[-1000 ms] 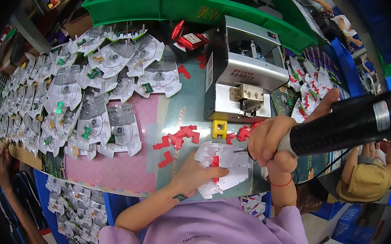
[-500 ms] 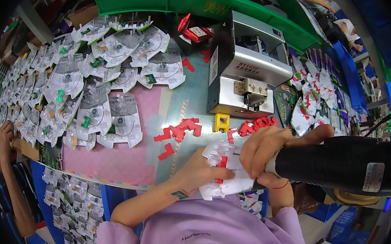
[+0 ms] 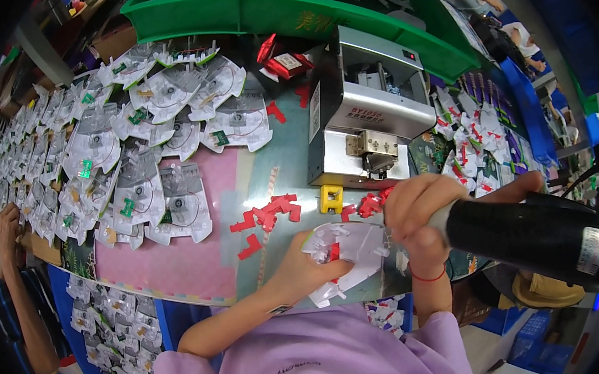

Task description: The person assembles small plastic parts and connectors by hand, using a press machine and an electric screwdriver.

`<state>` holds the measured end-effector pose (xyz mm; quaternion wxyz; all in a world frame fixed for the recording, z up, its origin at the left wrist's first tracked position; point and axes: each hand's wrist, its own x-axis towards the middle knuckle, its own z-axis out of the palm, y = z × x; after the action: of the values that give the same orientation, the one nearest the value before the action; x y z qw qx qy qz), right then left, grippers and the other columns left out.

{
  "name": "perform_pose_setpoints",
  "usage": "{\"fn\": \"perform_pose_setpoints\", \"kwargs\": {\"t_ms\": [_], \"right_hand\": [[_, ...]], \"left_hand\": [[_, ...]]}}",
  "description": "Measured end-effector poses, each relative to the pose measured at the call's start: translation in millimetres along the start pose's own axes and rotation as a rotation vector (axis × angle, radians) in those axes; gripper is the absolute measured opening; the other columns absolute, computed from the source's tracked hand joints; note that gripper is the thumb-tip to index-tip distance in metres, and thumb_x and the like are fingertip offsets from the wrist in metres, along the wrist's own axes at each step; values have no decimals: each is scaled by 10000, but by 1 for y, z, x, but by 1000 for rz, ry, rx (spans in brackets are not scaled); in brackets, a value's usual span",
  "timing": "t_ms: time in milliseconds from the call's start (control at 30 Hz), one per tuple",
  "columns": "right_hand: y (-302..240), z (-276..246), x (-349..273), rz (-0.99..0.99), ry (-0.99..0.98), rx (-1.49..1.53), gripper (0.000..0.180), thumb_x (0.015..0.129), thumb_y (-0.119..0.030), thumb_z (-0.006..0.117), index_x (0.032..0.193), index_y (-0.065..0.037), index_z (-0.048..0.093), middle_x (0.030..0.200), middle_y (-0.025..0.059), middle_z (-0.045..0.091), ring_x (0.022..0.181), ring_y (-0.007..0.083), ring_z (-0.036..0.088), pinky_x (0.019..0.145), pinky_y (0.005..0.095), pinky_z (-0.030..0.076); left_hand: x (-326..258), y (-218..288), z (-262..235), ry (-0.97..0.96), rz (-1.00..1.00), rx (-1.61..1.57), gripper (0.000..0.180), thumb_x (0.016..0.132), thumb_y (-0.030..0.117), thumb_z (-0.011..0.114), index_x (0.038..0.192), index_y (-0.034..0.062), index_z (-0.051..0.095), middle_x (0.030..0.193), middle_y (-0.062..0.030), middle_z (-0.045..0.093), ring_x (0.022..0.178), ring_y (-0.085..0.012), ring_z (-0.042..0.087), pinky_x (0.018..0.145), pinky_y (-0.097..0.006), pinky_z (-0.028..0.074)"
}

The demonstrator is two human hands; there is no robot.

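Observation:
My left hand (image 3: 300, 272) grips a white plastic shell (image 3: 363, 253) at the table's front edge, its thumb lying by a red plastic piece (image 3: 335, 253) set in the shell. My right hand (image 3: 422, 208) is wrapped round the front end of a black electric screwdriver (image 3: 523, 235), which lies almost level and points left. The tool's tip is hidden behind my fingers. The right hand is just right of the shell, with a small gap between them.
A silver and black screw feeder (image 3: 374, 108) stands ahead, with a yellow block (image 3: 331, 199) before it. Loose red pieces (image 3: 269, 213) lie left of it. White shells with green boards (image 3: 140, 177) cover the left side. A green bin (image 3: 258, 9) stands behind; another person's arm (image 3: 25, 305) is at left.
My right hand and the screwdriver have drawn right, away from the shell. The shell has turned in my left hand, showing more of its right part. The whole view has shifted slightly.

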<state>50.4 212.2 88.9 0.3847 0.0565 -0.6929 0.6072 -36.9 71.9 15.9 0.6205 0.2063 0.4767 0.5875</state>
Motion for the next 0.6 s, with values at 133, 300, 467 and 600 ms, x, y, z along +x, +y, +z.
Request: {"fn": "perform_pose_setpoints", "kwargs": {"t_ms": [133, 300, 467, 600], "right_hand": [[11, -11, 8, -61, 127, -7, 123, 736, -63, 603, 695, -38, 489, 598, 58, 540, 524, 134, 512, 504, 236, 427], [35, -18, 10, 24, 249, -233, 92, 732, 8, 588, 696, -6, 505, 642, 70, 526, 501, 95, 513, 455, 203, 408], [31, -7, 8, 124, 361, -99, 85, 729, 19, 581, 679, -1, 515, 585, 53, 512, 481, 96, 509, 435, 199, 399], [15, 0, -10, 287, 190, 192, 139, 737, -88, 602, 696, -16, 490, 562, 59, 506, 483, 127, 500, 460, 235, 402]], "left_hand": [[-2, 1, -5, 118, -88, 3, 384, 641, -13, 677, 998, -29, 539, 869, -90, 611, 735, -152, 603, 649, -271, 494], [-2, 3, -10, 172, -94, -36, 422, 640, -24, 673, 1026, -24, 501, 883, -106, 602, 739, -165, 607, 635, -280, 502], [2, -5, -11, 220, -70, -168, 429, 640, 17, 679, 1033, -24, 511, 890, -94, 594, 739, -152, 596, 611, -263, 496], [4, -7, -15, 233, -72, -121, 427, 652, 10, 670, 1046, -11, 506, 907, -95, 595, 764, -161, 599, 638, -275, 500]]}}
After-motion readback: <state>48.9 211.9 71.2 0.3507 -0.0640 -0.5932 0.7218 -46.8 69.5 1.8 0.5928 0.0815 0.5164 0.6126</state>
